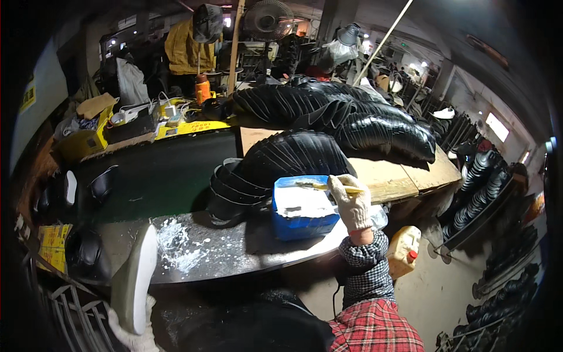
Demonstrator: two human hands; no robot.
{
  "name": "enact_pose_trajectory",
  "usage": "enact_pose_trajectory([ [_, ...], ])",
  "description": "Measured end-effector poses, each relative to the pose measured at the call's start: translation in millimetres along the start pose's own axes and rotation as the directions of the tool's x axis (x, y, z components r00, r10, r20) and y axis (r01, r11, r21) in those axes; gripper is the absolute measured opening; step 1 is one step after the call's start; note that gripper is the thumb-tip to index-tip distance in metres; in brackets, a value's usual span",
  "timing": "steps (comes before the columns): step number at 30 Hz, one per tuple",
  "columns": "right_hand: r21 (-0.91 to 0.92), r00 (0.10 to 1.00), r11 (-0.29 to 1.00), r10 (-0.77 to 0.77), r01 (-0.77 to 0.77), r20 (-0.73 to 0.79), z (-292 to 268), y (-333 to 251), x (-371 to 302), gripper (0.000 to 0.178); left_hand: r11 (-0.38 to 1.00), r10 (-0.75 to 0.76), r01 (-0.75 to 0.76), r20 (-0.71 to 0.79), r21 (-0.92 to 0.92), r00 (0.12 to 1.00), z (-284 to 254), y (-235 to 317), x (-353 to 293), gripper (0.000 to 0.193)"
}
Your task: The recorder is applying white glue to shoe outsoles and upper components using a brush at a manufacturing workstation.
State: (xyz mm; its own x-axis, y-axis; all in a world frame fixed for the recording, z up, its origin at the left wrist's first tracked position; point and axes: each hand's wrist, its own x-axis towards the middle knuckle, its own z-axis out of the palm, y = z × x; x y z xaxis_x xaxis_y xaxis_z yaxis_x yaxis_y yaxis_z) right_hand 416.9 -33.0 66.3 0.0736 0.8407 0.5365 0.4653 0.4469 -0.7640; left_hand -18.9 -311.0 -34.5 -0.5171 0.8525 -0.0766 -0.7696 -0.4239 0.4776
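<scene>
My right hand (352, 204), in a white knit glove, is closed round the yellow handle of a brush (318, 186). The brush lies across the top of a blue tub (305, 229), its bristle end over the white paste (302, 202) inside. At the lower left, my gloved left hand (134, 335) grips a shoe last (138, 276) by its lower end. The last stands nearly upright, grey on one side with a white underside turned to the right. Part of the left hand is hidden behind it.
White splashes mark the bench (231, 243). Behind the tub curve nested black shoe pieces (287, 158), with larger stacks (381, 132) on a wooden board (381, 170). A dark green belt (152, 176) carries black shoes (104, 183). A yellowish jug (403, 252) stands right of my arm.
</scene>
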Motion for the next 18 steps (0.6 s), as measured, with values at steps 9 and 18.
enact_pose_trajectory([
  [9, -0.119, 1.0, 0.993, -0.012, 0.014, 0.017, -12.6, 27.2, -5.2, 0.019, 0.961, -0.276, 0.255, -0.305, -0.106, 0.912, -20.8, -50.1, -4.2, 0.066],
  [18, 0.396, 0.946, 0.897, 0.067, -0.197, 0.318, 46.3, -39.6, -40.9, 0.018, 0.571, -0.775, 0.711, 0.014, -0.411, 0.631, -62.5, -51.0, -1.6, 0.08],
])
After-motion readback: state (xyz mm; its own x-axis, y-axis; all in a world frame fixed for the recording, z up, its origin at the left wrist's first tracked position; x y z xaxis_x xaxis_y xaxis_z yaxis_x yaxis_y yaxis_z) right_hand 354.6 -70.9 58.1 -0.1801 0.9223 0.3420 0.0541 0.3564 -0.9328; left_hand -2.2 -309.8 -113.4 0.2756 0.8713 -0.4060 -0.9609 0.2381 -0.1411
